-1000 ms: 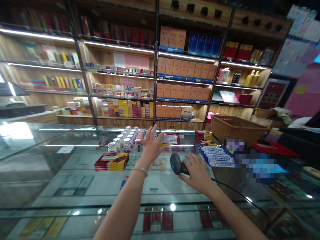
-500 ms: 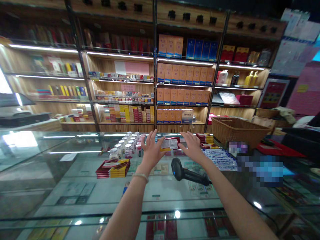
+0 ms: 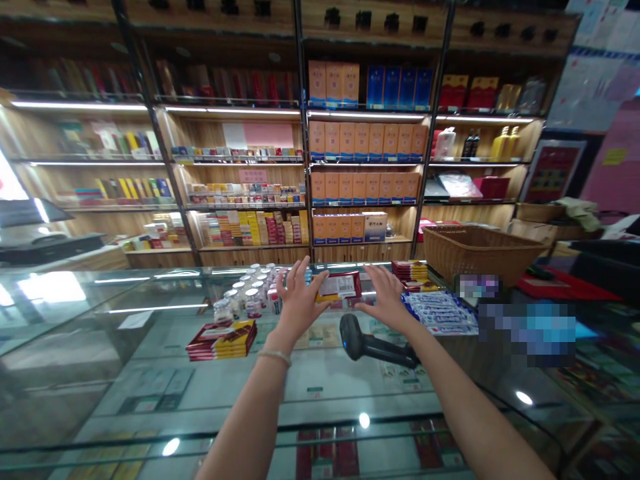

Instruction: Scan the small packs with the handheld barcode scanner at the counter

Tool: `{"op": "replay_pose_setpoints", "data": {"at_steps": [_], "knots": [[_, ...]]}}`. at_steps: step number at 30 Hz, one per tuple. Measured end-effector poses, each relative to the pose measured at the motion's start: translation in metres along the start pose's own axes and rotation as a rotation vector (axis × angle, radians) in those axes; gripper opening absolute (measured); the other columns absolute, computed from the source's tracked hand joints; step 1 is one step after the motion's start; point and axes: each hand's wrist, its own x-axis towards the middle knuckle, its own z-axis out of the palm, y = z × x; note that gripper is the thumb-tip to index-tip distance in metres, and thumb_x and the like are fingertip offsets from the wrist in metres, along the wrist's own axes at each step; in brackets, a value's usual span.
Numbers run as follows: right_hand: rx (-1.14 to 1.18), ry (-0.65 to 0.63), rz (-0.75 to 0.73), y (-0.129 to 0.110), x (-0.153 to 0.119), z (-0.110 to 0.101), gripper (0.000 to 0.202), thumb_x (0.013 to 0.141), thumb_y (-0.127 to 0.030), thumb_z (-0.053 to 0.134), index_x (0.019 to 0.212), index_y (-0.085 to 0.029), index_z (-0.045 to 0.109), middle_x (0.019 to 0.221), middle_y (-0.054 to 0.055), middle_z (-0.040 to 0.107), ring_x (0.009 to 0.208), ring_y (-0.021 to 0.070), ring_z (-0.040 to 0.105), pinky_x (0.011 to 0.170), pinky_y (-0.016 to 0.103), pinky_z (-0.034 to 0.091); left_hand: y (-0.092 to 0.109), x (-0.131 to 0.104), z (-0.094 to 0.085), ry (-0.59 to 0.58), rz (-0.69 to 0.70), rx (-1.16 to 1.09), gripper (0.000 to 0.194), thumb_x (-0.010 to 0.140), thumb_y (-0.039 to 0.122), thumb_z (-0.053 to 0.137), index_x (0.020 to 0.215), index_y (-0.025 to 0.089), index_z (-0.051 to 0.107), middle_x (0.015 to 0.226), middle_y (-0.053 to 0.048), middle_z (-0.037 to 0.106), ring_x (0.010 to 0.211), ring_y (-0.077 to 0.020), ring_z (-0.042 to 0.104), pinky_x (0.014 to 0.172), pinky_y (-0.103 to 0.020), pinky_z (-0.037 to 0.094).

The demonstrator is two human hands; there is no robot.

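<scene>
Over the glass counter, my left hand [image 3: 299, 300] holds the left end of a red and yellow packet [image 3: 341, 285] between thumb and fingers. The packet's white barcode label faces me. My right hand [image 3: 384, 297] is beside the packet's right end, its fingers apart and nothing held in them. A black handheld scanner [image 3: 375, 347] lies on the counter below my right hand. To the left of my left wrist sits a stack of red and yellow packets [image 3: 223, 340]. White-lidded jars [image 3: 250, 293] stand in rows behind that stack.
Blue and white packets [image 3: 440, 312] lie right of my right hand, with a red and yellow stack [image 3: 411, 275] behind them. A wicker basket [image 3: 480, 250] stands at the right. Stocked shelves [image 3: 367, 167] line the wall.
My right hand's fingers have come away from the packet's right end. The packet stays at my left hand. The view has shifted slightly.
</scene>
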Motion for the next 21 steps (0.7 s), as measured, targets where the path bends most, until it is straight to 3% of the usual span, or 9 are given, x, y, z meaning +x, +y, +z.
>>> {"op": "replay_pose_setpoints", "data": {"at_steps": [6, 11, 21], "knots": [[0.091, -0.045, -0.017, -0.003, 0.001, -0.005, 0.082, 0.080, -0.054, 0.076, 0.152, -0.037, 0.040, 0.163, 0.007, 0.036, 0.154, 0.0338, 0.025, 0.120, 0.056, 0.025, 0.000, 0.001, 0.000, -0.022, 0.054, -0.031, 0.068, 0.074, 0.044, 0.085, 0.138, 0.037, 0.062, 0.167, -0.015, 0.029, 0.151, -0.0403, 0.028, 0.122, -0.064, 0.010], [0.143, -0.041, -0.076, -0.011, 0.002, -0.015, 0.073, 0.078, -0.053, 0.079, 0.143, -0.035, 0.051, 0.161, 0.007, 0.039, 0.153, 0.0337, 0.027, 0.119, 0.057, 0.028, 0.001, 0.000, 0.001, -0.040, 0.046, -0.012, 0.070, 0.074, 0.042, 0.085, 0.139, 0.036, 0.061, 0.166, -0.016, 0.030, 0.151, -0.0404, 0.028, 0.121, -0.064, 0.011], [0.138, 0.092, -0.113, -0.026, 0.001, -0.021, 0.069, 0.077, -0.052, 0.079, 0.138, -0.031, 0.054, 0.164, 0.010, 0.034, 0.152, 0.0349, 0.028, 0.118, 0.059, 0.027, 0.006, 0.001, -0.002, -0.112, -0.006, 0.048, 0.076, 0.080, 0.045, 0.080, 0.149, 0.043, 0.049, 0.169, -0.011, 0.027, 0.153, -0.0391, 0.026, 0.121, -0.064, 0.012]]}}
